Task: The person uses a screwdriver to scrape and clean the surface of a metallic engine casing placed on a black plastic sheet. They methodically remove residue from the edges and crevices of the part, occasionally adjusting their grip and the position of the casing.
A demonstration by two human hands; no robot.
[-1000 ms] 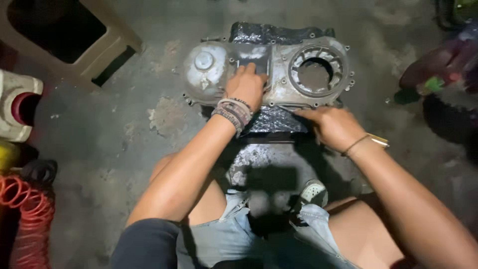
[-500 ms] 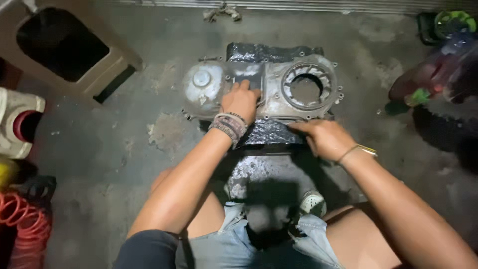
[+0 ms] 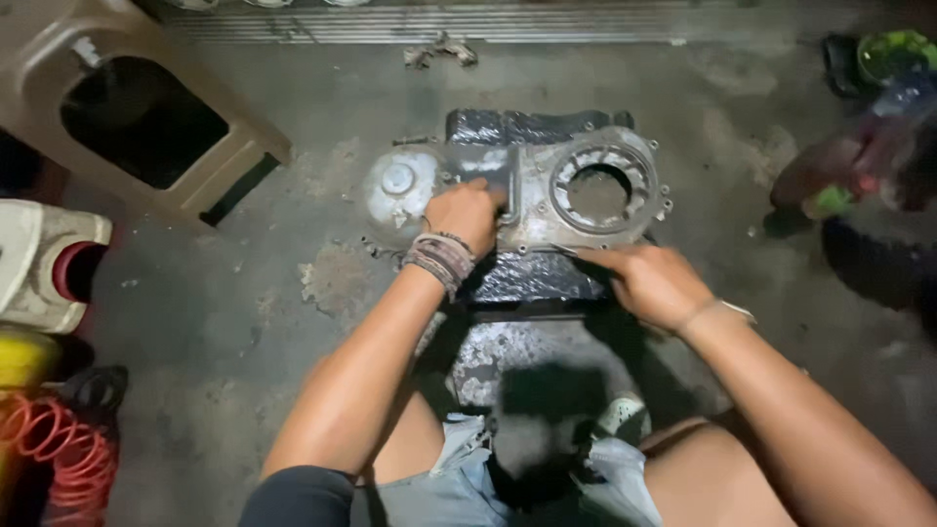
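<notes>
A grey cast-metal engine cover (image 3: 527, 190) lies on the concrete floor (image 3: 244, 322) at twelve o'clock, further off than a second ago. The left hand (image 3: 468, 210) presses flat on it; the right hand (image 3: 649, 278) pinches its lower edge, fingers curled.

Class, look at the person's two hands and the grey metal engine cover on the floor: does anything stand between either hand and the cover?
Nothing visible does. The left hand rests directly on the engine cover, and the right hand touches its near edge.
</notes>
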